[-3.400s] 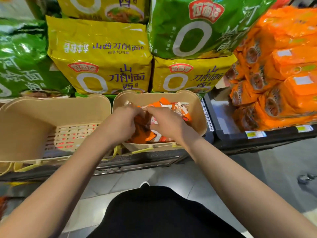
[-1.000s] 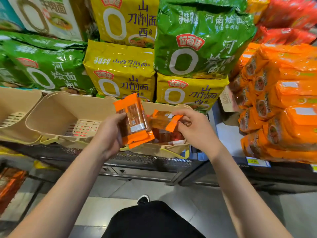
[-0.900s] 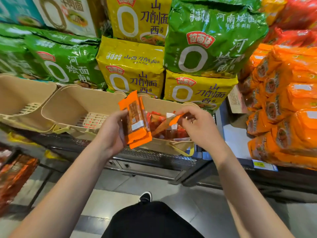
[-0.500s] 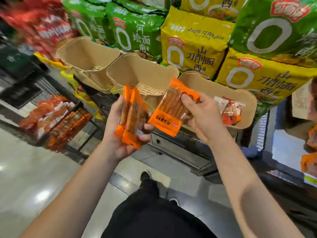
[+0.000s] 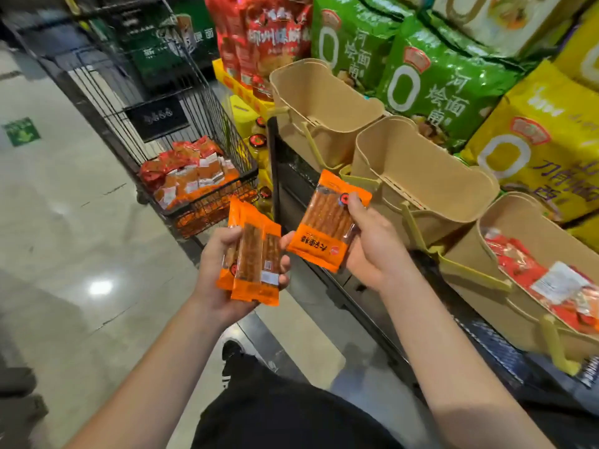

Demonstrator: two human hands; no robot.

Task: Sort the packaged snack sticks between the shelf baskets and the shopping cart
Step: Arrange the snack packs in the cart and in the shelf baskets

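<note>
Head view, left hand [image 5: 223,280] gripping perhaps two packets [image 5: 254,264]

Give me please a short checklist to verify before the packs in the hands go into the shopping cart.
1. Left hand grips its stack of orange packs firmly: ok.
2. Right hand pinches the single pack securely: ok.
3. Shopping cart is open at the top with room above the packs in it: ok.
4. Path from the hands to the cart is free: ok.
5. Exact number of packs in the left hand: cannot tell.
</note>
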